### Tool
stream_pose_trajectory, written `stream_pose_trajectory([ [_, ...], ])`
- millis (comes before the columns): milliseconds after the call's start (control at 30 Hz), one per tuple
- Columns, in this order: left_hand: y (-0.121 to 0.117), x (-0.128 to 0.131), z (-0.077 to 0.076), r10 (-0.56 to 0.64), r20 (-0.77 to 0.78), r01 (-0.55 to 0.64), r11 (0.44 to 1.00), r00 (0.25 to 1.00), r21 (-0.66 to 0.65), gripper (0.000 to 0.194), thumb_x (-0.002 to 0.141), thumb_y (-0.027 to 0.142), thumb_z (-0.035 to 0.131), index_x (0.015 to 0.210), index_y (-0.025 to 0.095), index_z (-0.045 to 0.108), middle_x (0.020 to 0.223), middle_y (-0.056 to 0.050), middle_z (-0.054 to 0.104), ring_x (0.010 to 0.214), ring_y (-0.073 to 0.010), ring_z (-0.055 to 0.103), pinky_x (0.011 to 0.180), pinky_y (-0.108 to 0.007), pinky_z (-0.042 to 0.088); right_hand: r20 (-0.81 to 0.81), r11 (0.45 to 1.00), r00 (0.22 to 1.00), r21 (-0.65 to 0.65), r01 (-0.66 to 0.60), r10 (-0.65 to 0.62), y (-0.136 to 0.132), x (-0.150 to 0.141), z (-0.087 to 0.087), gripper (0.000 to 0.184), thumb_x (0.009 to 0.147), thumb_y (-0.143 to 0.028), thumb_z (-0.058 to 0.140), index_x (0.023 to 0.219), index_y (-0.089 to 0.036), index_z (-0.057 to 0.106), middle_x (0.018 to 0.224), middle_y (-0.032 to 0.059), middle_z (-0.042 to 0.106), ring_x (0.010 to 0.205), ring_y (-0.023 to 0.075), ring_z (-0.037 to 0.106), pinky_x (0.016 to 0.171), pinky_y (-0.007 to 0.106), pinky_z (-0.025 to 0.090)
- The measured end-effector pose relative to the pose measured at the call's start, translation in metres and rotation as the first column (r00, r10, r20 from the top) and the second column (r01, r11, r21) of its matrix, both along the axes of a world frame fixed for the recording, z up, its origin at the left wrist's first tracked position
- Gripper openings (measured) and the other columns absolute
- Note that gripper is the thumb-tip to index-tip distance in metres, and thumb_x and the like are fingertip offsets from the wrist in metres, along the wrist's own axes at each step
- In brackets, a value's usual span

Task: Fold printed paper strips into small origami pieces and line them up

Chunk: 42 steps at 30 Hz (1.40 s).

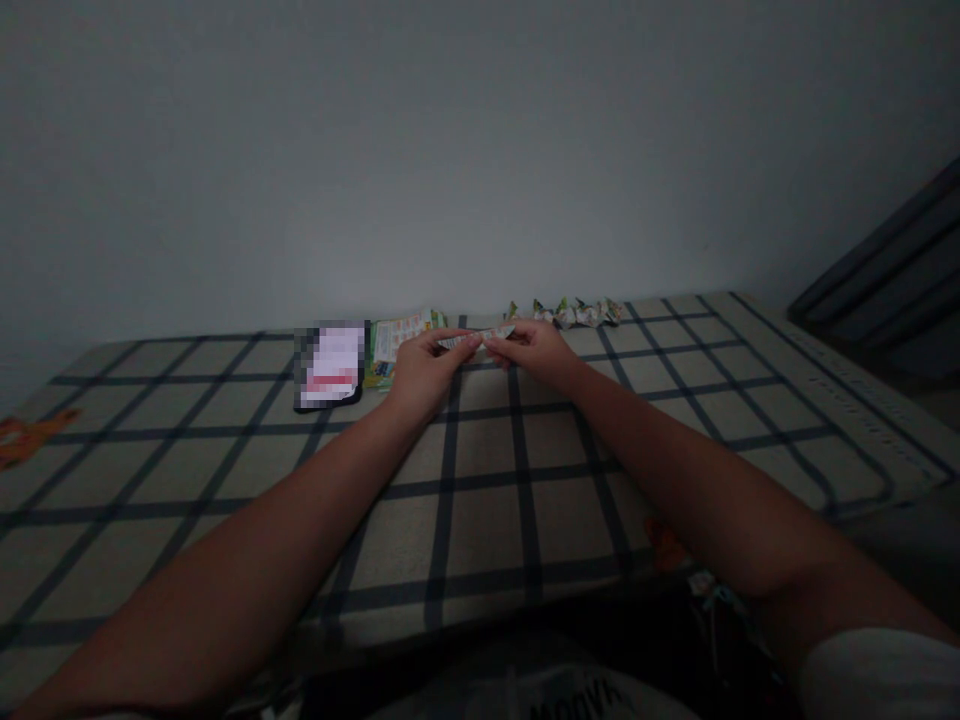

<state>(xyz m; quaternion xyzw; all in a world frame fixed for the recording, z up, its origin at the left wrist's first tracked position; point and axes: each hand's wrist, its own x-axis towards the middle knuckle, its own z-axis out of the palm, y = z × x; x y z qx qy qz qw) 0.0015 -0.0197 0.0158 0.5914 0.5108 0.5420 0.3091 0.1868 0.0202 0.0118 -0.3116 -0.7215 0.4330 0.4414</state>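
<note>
Between both hands, above the checked cloth, is a small piece of folded printed paper (498, 332). My left hand (426, 368) pinches its left side with thumb and fingers. On the other side, my right hand (536, 348) pinches it too, with the thumb tips close together. Just behind my left hand lies a green and white printed sheet or packet (409, 330). Beyond my right hand stands a row of several small folded paper pieces (589, 313), partly hidden by that hand.
A phone (334, 362) with a lit, partly blurred screen lies to the left. The checked cloth (480, 520) covers the surface up to a plain wall (480, 150). An orange pattern (34, 435) shows at the far left. Dark slats (892, 260) rise at the right.
</note>
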Motion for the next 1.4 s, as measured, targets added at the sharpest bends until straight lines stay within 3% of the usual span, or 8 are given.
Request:
stream_pose_trajectory([
  [200,0.006,0.003,-0.009,-0.137,0.178,0.156,0.983,0.974,-0.097,0.047,0.070,0.054,0.081,0.098,0.015,0.077,0.075,-0.007,0.075,0.067,-0.0172,0.068,0.064,-0.027,0.051,0.055,0.998,0.997,0.043,0.043,-0.045,-0.001,0.004,0.006,0.040,0.079,-0.055,0.069,0.080,-0.015,0.067,0.066,0.0024,0.066,0.063,0.0134,0.061,0.060,0.025,0.048],
  [433,0.005,-0.001,-0.005,-0.141,0.017,0.141,0.989,0.990,-0.032,0.040,0.079,0.055,0.072,0.074,0.015,0.075,0.064,-0.005,0.071,0.056,-0.0141,0.060,0.057,-0.026,0.045,0.144,0.999,0.988,0.022,0.046,-0.048,-0.002,0.003,0.005,0.047,0.083,-0.063,0.062,0.073,-0.017,0.059,0.062,0.0016,0.062,0.059,0.0126,0.058,0.058,0.026,0.045],
  [567,0.007,-0.004,-0.006,-0.174,-0.020,0.172,0.983,0.985,-0.057,0.042,0.081,0.055,0.069,0.067,0.015,0.071,0.057,-0.004,0.066,0.052,-0.0136,0.056,0.055,-0.026,0.042,0.282,0.984,0.956,0.174,0.031,-0.080,-0.003,0.005,0.005,0.050,0.090,-0.059,0.053,0.062,-0.017,0.054,0.055,-0.0011,0.052,0.054,0.0101,0.047,0.055,0.025,0.035],
  [767,0.005,-0.007,-0.004,-0.200,-0.106,0.195,0.979,0.974,-0.054,0.041,0.082,0.054,0.065,0.069,0.016,0.068,0.058,-0.002,0.063,0.053,-0.0135,0.055,0.053,-0.025,0.040,0.293,0.847,0.930,0.531,0.034,-0.221,-0.008,0.001,0.007,0.041,0.096,-0.043,0.046,0.062,-0.020,0.042,0.059,-0.0021,0.042,0.059,0.0112,0.038,0.060,0.029,0.028],
  [933,-0.007,-0.003,0.004,0.028,-0.366,0.030,0.988,0.930,0.152,0.038,0.086,0.052,0.061,0.071,0.017,0.068,0.055,0.000,0.058,0.050,-0.0129,0.051,0.050,-0.025,0.032,0.270,0.739,0.926,0.673,0.013,-0.263,-0.013,-0.004,0.007,0.030,0.096,-0.033,0.045,0.068,-0.022,0.039,0.067,0.0001,0.045,0.065,0.0134,0.040,0.066,0.030,0.032],
  [1033,-0.011,-0.001,0.004,0.071,-0.390,0.014,0.977,0.918,0.212,0.040,0.087,0.052,0.059,0.070,0.018,0.067,0.056,0.000,0.056,0.052,-0.0134,0.050,0.051,-0.025,0.031,0.250,0.787,0.937,0.615,0.042,-0.245,-0.012,-0.003,0.007,0.031,0.094,-0.036,0.048,0.067,-0.022,0.041,0.066,-0.0002,0.047,0.064,0.0132,0.041,0.065,0.029,0.033],
  [1167,-0.007,-0.002,-0.001,-0.034,-0.326,0.083,0.987,0.945,0.138,0.041,0.085,0.057,0.061,0.075,0.018,0.069,0.060,-0.001,0.061,0.053,-0.0138,0.051,0.050,-0.025,0.032,0.272,0.895,0.960,0.441,-0.065,-0.065,-0.012,0.000,0.007,0.030,0.093,-0.042,0.049,0.073,-0.019,0.052,0.067,-0.0003,0.054,0.063,0.0123,0.045,0.061,0.026,0.035],
  [1400,-0.006,-0.003,-0.001,-0.198,-0.311,0.200,0.979,0.930,-0.025,0.062,0.093,0.064,0.043,0.053,0.020,0.061,0.044,-0.001,0.049,0.044,-0.0130,0.046,0.048,-0.027,0.032,0.265,0.947,0.964,0.300,-0.112,0.030,-0.017,-0.001,0.013,0.038,0.095,-0.045,0.043,0.074,-0.018,0.058,0.061,-0.0018,0.050,0.058,0.0115,0.042,0.057,0.026,0.032],
])
